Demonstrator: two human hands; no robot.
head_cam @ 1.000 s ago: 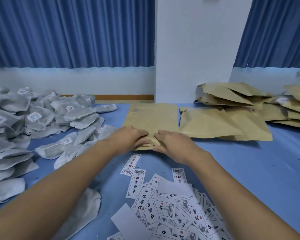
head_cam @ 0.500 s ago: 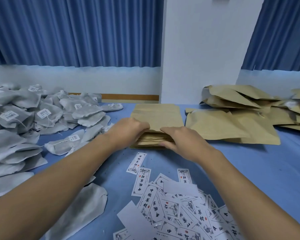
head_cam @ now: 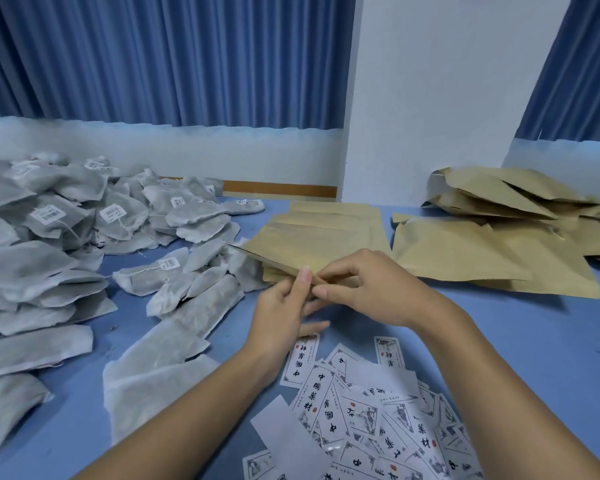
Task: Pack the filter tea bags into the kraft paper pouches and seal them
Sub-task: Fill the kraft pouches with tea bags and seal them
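Your left hand (head_cam: 282, 308) and right hand (head_cam: 373, 289) meet at the near edge of the top kraft pouch (head_cam: 305, 245). Both pinch it with curled fingers. Its left corner is tilted up off the pouch stack (head_cam: 340, 216) beneath. Filter tea bags (head_cam: 66, 237) are heaped left of your hands, not touching them. Printed labels (head_cam: 361, 414) are scattered on the blue counter (head_cam: 534, 348) under your wrists.
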